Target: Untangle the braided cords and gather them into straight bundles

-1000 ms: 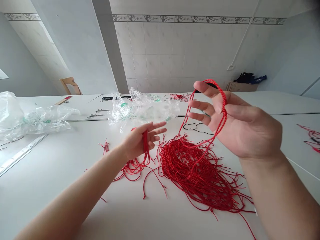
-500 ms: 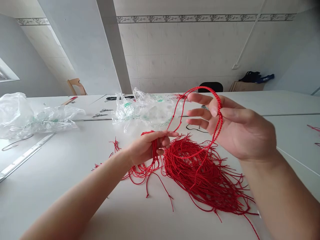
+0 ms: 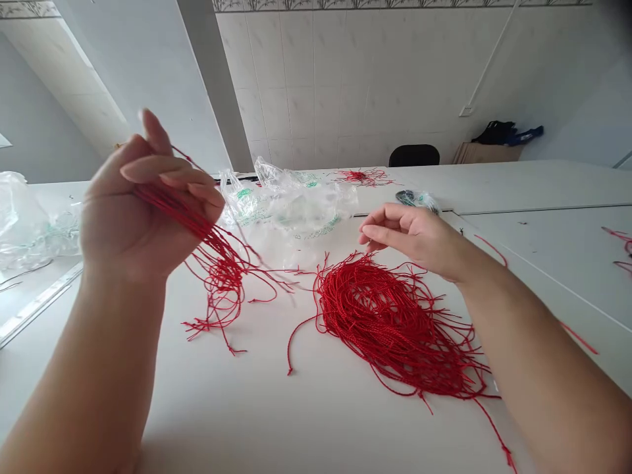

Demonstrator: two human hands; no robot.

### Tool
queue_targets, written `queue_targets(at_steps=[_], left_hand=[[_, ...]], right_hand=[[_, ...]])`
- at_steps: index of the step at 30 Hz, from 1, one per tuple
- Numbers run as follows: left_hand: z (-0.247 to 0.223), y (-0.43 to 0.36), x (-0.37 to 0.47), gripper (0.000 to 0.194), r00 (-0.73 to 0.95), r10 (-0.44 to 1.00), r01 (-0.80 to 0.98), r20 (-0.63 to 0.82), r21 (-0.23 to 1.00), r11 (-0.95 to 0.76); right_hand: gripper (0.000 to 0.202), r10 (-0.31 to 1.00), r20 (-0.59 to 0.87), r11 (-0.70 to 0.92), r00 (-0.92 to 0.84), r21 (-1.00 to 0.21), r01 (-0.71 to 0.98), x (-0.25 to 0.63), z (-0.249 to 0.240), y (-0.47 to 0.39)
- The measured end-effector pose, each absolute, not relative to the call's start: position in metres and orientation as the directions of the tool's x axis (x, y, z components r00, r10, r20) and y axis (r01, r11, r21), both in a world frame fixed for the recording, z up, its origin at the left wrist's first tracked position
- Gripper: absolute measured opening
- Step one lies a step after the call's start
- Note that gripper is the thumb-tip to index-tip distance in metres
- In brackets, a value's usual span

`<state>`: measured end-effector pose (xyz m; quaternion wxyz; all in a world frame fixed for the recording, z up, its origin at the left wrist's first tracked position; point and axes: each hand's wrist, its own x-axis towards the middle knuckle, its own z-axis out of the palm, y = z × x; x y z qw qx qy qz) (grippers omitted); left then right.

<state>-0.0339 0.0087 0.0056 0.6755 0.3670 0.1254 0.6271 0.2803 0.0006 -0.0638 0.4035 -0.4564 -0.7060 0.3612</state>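
My left hand (image 3: 162, 197) is raised at the left, its fingers folded round a bundle of thin red cords (image 3: 190, 220). Their knotted ends hang down and spread to the right, near a small tangle of red cord (image 3: 224, 276). Just above a large coiled pile of red twisted cords (image 3: 395, 322), my right hand (image 3: 395, 230) is loosely curled, with a gap between thumb and fingers and no cord visible in it. A red cord (image 3: 494, 249) shows beyond my right forearm, which hides part of the table there.
Crumpled clear plastic bags (image 3: 301, 204) lie behind the pile, and another plastic bag (image 3: 39, 217) is at the left. Farther back are loose red strands (image 3: 363, 176) and a small dark bundle in plastic (image 3: 417, 199). A black chair (image 3: 413, 155) stands beyond the table (image 3: 237, 415).
My left hand has moved up and left with its bundle of cords. The red cord loop has left my right hand, which is now lower and farther left. Red cord now shows beside my right forearm.
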Motion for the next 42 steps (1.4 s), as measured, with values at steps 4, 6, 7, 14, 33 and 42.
queue_targets(at_steps=[4,6,7,14,33,42], left_hand=[[0.008,0.003,-0.038,0.042,0.141,0.923,-0.76,0.357,0.637,-0.13],[0.007,0.004,-0.04,0.046,0.154,0.922,-0.761,0.356,0.638,-0.119],[0.006,0.005,-0.041,0.047,0.166,0.924,-0.762,0.345,0.64,-0.102],[-0.001,0.016,-0.043,0.043,0.236,0.94,-0.813,0.247,0.58,0.052],[-0.006,0.023,-0.042,0.055,0.251,0.953,-0.734,0.167,0.675,0.075],[-0.012,0.026,-0.033,0.052,0.289,0.947,-0.729,0.139,0.674,0.124]], right_hand=[[0.026,0.931,0.124,0.293,-0.342,-0.812,0.505,0.282,-0.064,-0.003],[0.026,0.925,0.04,0.277,-0.377,-0.751,0.6,0.283,-0.065,-0.004],[0.026,0.924,0.008,0.275,-0.383,-0.71,0.648,0.282,-0.066,-0.004],[0.015,0.903,-0.126,0.3,-0.411,-0.502,0.812,0.269,-0.079,0.0],[0.008,0.798,-0.393,0.251,-0.457,-0.472,0.845,0.281,-0.084,0.004],[0.01,0.91,0.37,0.401,-0.186,-0.9,0.169,0.327,-0.042,-0.02]])
